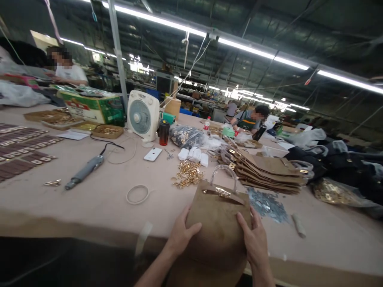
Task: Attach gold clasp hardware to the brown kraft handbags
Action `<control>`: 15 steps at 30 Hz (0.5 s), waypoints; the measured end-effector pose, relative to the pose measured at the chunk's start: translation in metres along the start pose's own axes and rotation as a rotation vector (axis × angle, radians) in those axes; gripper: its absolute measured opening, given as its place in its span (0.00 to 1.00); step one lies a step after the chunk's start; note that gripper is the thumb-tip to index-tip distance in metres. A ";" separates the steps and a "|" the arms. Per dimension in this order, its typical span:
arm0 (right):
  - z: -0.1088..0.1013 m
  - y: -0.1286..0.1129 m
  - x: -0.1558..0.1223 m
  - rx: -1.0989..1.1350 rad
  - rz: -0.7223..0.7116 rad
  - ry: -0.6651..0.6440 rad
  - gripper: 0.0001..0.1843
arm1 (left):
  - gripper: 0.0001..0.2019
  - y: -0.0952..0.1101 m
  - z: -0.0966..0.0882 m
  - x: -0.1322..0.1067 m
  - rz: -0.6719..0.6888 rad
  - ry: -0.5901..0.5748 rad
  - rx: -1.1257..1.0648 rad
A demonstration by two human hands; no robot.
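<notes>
A small brown suede handbag [217, 223] with a clear handle and a gold clasp stands at the near edge of the table [89, 199]. My left hand [181, 233] grips its left side, thumb on the front. My right hand [254, 239] grips its right side, thumb also on the front. Just beyond the bag lie a heap of gold metal fittings [188, 174] and a stack of flat brown bag pieces [269, 169].
On the table are a white ring [137, 194], a grey corded hand tool [85, 171], a white phone [152, 154], a white fan [143, 115], a dark cup [164, 132], a pile of grey bits [266, 204], and brown strips [20, 151] at left. Two other people sit at the far side.
</notes>
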State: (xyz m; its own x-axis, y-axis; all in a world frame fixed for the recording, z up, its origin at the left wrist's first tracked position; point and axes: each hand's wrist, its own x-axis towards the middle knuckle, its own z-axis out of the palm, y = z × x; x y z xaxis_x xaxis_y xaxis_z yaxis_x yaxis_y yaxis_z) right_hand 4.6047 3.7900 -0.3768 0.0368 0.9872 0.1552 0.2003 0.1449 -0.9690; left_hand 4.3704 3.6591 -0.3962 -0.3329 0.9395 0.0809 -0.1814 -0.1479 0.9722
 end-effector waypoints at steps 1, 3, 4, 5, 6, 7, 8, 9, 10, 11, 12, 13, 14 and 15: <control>-0.001 -0.001 -0.003 -0.023 -0.011 0.001 0.49 | 0.33 0.000 0.000 -0.004 -0.009 0.003 0.013; 0.001 -0.004 -0.008 -0.044 -0.034 -0.013 0.47 | 0.32 0.000 0.001 -0.010 -0.025 0.025 0.064; 0.003 -0.005 -0.010 -0.036 -0.036 -0.021 0.47 | 0.33 0.000 0.000 -0.012 -0.026 0.040 0.106; 0.006 -0.005 -0.013 -0.019 -0.031 -0.026 0.46 | 0.33 0.001 -0.001 -0.012 -0.020 0.056 0.154; 0.011 -0.004 -0.016 0.005 -0.024 -0.022 0.46 | 0.33 0.002 -0.003 -0.011 -0.006 0.071 0.202; 0.016 -0.001 -0.020 0.035 -0.016 -0.010 0.47 | 0.33 0.003 -0.007 -0.009 0.009 0.082 0.244; 0.021 0.003 -0.024 0.066 -0.009 0.009 0.48 | 0.31 0.004 -0.011 -0.007 0.024 0.087 0.276; 0.027 0.009 -0.029 0.090 -0.003 0.030 0.49 | 0.30 0.005 -0.016 -0.005 0.038 0.086 0.299; 0.032 0.015 -0.033 0.105 -0.003 0.050 0.50 | 0.28 0.006 -0.020 -0.005 0.049 0.081 0.317; 0.036 0.021 -0.038 0.109 -0.006 0.059 0.50 | 0.26 0.006 -0.025 -0.005 0.054 0.070 0.334; 0.039 0.026 -0.043 0.104 -0.007 0.064 0.50 | 0.26 0.005 -0.029 -0.006 0.054 0.058 0.353; 0.042 0.031 -0.047 0.096 -0.003 0.059 0.50 | 0.28 0.004 -0.031 -0.008 0.053 0.053 0.377; 0.043 0.035 -0.051 0.088 0.004 0.046 0.49 | 0.32 0.001 -0.033 -0.010 0.052 0.061 0.407; 0.044 0.038 -0.055 0.082 0.010 0.030 0.48 | 0.37 -0.001 -0.034 -0.012 0.054 0.084 0.438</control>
State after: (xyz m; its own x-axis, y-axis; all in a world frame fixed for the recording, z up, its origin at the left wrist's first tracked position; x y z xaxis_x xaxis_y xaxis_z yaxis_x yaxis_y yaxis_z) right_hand 4.5669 3.7440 -0.4309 0.0678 0.9864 0.1498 0.1189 0.1411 -0.9828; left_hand 4.3436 3.6372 -0.4054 -0.4085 0.9030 0.1332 0.2415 -0.0338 0.9698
